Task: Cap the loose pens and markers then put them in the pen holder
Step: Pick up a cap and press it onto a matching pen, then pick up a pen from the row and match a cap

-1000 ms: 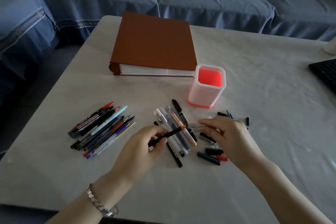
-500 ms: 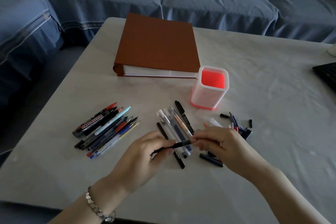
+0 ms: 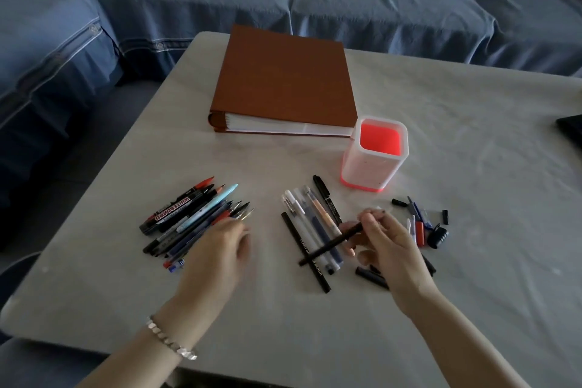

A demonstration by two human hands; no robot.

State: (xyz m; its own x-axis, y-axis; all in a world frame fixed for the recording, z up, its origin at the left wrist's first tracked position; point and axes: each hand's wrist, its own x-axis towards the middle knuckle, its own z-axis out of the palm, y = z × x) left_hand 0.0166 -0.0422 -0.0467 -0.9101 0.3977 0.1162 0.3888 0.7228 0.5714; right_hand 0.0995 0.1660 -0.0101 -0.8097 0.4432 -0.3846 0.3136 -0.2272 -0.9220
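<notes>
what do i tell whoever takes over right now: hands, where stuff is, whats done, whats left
Left hand: open, blurred, over the near end of the uncapped pens and markers; contact unclear.
Right hand: pinches a black pen above the capped pens; its tip end is hidden by the fingers.
Loose caps lie right of that hand. The pen holder stands upright behind them, and no pens show in it.
Done: the middle batch looks capped.
Left: cap the left pile, then put everything into the holder.
</notes>
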